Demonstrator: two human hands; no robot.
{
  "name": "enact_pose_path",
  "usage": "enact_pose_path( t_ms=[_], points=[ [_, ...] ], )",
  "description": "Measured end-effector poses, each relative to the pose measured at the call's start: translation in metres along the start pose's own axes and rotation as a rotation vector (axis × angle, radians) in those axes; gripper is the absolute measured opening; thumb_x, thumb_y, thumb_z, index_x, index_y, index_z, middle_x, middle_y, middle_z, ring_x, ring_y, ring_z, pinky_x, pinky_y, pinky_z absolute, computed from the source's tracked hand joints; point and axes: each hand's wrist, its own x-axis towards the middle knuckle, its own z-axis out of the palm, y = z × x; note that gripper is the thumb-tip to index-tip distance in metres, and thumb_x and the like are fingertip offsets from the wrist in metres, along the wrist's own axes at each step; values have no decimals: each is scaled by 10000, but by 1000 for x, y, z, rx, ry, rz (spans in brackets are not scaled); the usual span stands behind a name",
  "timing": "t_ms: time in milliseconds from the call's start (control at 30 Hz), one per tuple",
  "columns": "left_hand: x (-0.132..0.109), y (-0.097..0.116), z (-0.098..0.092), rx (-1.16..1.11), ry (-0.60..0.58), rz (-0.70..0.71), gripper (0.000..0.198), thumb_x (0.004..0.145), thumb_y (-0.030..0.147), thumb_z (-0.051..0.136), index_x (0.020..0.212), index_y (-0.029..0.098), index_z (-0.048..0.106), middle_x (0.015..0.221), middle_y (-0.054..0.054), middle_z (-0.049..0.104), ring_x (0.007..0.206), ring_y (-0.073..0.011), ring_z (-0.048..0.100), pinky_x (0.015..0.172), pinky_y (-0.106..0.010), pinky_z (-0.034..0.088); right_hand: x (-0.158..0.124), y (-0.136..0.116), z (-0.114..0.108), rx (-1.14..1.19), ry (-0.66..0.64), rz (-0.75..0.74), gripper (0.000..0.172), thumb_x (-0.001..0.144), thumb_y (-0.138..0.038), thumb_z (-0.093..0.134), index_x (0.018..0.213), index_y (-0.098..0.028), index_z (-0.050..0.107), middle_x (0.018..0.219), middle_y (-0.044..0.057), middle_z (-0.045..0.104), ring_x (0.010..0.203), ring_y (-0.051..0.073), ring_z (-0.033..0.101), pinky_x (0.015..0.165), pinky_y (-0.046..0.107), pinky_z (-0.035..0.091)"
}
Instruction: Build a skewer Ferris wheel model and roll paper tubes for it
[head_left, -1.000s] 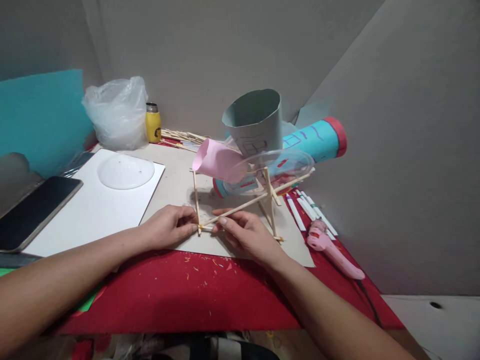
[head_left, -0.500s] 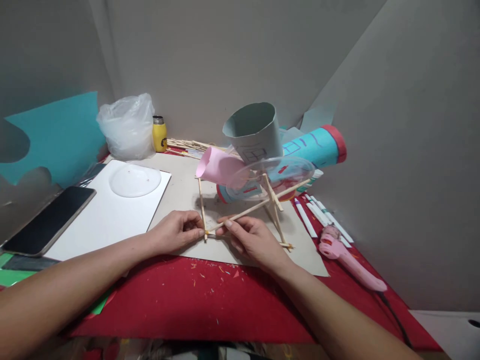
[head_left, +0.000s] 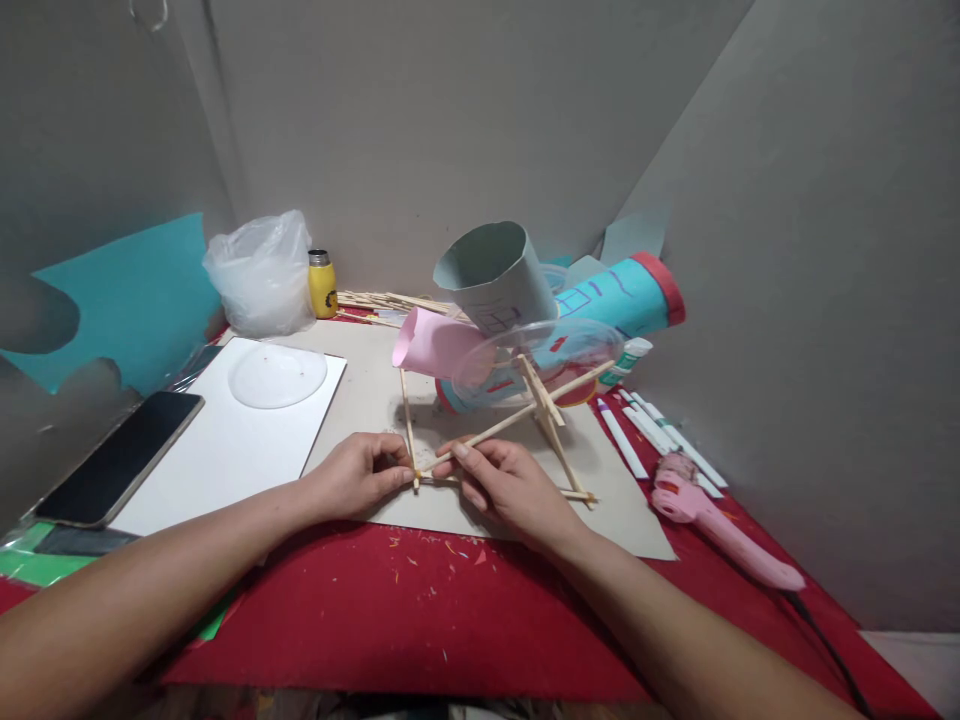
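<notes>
Where the near-left corner of the stick frame (head_left: 510,422) meets the grey cardboard sheet (head_left: 360,390), both hands close on it. Left hand (head_left: 358,476): fingers curled, thumb and forefinger tips pinched on the corner joint from the left. Right hand (head_left: 514,487): thumb and forefinger nip the slanted stick just beside that joint, the other fingers bent low over the cardboard. Frame stands on the sheet, a clear plastic disc (head_left: 577,345) at its far end. Pink glue gun (head_left: 720,530) lies well apart to the right, on the red mat (head_left: 420,600).

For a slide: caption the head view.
Left hand and right hand pinch one corner of a stick frame on grey cardboard, pink glue gun alongside.
</notes>
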Motion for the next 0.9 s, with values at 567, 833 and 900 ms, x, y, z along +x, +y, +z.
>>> enact_pose_path(
  t_ms=[567,833,900],
  points=[
    [2,14,-2,-41,-35,-28,230,846,295,550,975,162,685,901,-64,708,806,-166,594,746,-306,445,0,-5,1,15,-38,-23,437,872,-525,532,903,-118,687,399,-95,416,311,50,266,333,187,183],
    [3,19,-4,85,-29,-29,288,918,363,500,956,164,704,877,-55,703,790,-164,593,728,-288,448,3,-5,2,22,-42,-50,319,900,-412,547,769,-144,660,388,-85,420,318,55,308,340,180,211],
    [3,16,-3,138,-15,0,314,912,419,537,973,170,717,872,-55,688,779,-162,581,706,-275,439,3,-4,3,34,-32,-50,273,899,-377,553,784,-148,648,398,-86,436,316,53,321,341,175,227]
  ],
)
